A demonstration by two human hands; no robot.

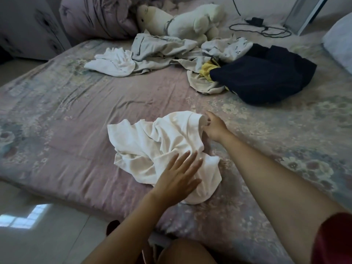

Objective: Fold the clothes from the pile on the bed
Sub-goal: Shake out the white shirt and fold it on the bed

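My left hand [179, 178] lay flat, fingers spread, on the near part of a crumpled white shirt [162, 147]. My right hand [214, 128] pinched its far edge. The shirt sat on the bed [76, 115], well apart from the pile [190, 56] behind.

White plush toy [182, 21] lying at far end of bed, beside a bunched mauve quilt [95, 18]. Black cable [261, 29] coiled far right, near a pale pillow [339, 40]. Glossy tiled floor [38, 235] lower left, showing a window reflection.
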